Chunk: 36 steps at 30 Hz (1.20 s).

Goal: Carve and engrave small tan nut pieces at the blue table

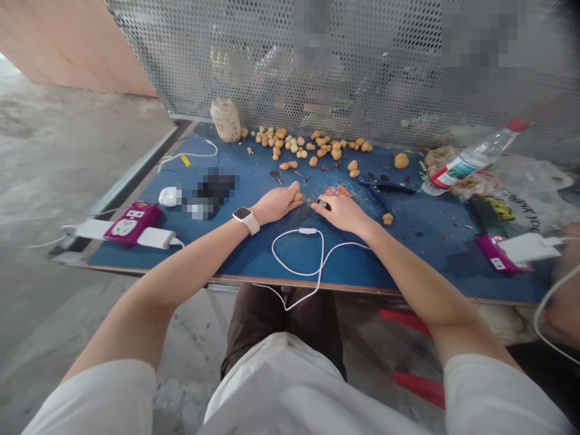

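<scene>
My left hand [281, 202] is closed around a small tan gourd [298, 196], its end showing between thumb and fingers. My right hand [341, 212] grips a tool with a black handle [323, 205]; its thin metal tip points left and meets or nearly meets the gourd, I cannot tell which. Both hands rest low over the blue tabletop [244, 257]. An orange wrapper [338, 191] and pale crumbs lie just beyond my right hand. Blue-handled pliers [385, 188] lie spread to its right, with a lone gourd [388, 219] by one handle.
Many small gourds [294, 144] line the back, beside a jar [225, 119] and a perforated metal screen [254, 66]. A white cable [296, 273] loops in front of me. Purple power strips [131, 223] sit left and right. A plastic bottle [475, 158] leans at right.
</scene>
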Motion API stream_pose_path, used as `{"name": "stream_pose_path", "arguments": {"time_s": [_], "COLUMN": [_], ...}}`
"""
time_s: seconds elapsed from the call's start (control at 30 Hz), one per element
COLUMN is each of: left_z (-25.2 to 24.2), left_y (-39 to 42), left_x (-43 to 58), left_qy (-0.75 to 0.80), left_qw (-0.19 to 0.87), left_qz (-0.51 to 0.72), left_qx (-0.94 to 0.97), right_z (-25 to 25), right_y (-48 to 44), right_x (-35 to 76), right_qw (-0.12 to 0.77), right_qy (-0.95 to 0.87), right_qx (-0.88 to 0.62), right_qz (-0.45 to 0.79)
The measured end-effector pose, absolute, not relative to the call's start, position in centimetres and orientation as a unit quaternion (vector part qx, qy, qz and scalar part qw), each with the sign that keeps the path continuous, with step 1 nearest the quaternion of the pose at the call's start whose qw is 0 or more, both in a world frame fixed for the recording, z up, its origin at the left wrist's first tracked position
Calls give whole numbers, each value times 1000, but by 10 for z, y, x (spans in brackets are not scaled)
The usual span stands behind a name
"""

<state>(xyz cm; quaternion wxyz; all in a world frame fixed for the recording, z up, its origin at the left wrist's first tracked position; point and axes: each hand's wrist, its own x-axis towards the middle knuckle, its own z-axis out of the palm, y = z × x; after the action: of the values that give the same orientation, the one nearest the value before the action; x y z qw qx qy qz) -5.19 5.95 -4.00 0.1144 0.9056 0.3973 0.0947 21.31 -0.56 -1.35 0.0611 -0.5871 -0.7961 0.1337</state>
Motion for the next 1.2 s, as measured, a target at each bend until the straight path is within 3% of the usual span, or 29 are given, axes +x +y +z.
{"name": "stream_pose_path", "arguments": {"time_s": [1.2], "left_z": [-47], "left_y": [66], "left_x": [-59], "left_qy": [343], "left_qw": [119], "left_qz": [98], "left_qx": [927], "right_z": [-16], "right_y": [-5], "right_x": [216], "right_qw": [79], "right_qy": [-802], "right_qx": [-576], "right_qz": [135]}}
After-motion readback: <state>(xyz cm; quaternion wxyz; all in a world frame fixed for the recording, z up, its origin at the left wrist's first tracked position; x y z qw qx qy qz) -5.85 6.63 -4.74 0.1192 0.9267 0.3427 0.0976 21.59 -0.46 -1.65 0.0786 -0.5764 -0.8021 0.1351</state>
